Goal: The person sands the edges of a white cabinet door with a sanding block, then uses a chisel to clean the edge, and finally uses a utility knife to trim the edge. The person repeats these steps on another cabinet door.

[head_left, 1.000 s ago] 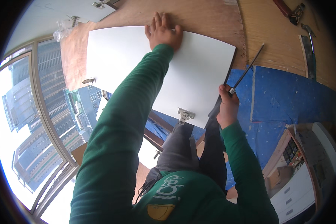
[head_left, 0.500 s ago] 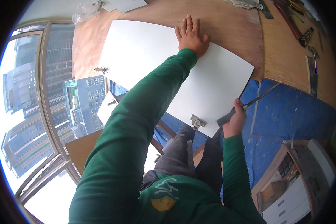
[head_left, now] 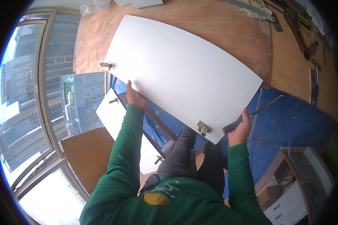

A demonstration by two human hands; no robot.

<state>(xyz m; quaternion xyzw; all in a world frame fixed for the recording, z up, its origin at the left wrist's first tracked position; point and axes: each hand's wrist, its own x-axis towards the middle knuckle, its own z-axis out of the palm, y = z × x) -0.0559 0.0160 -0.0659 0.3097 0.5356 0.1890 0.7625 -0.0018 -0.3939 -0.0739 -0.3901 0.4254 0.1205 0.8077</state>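
Observation:
A white cabinet door (head_left: 184,67) lies tilted across the wooden worktop, its near part jutting out over the edge toward me. Two metal hinges are fixed along its near side, one hinge (head_left: 107,66) at the left and another hinge (head_left: 204,128) close to the right corner. My left hand (head_left: 136,98) grips the near edge between them, thumb on top and fingers hidden underneath. At the right end, my right hand (head_left: 239,130) is closed round a long screwdriver (head_left: 266,105) with a dark handle, and also supports the door's edge.
A second white door (head_left: 110,108) with hinges leans below at the left, by a brown board (head_left: 88,150). On the worktop (head_left: 229,28), a hammer (head_left: 316,71) and several tools lie at the right. Blue sheeting (head_left: 289,120) covers the floor; a white drawer unit (head_left: 289,202) stands lower right.
My left hand has come back from the door's far edge to its near edge and taken hold there. The door has shifted slightly right in view. My right hand keeps the screwdriver.

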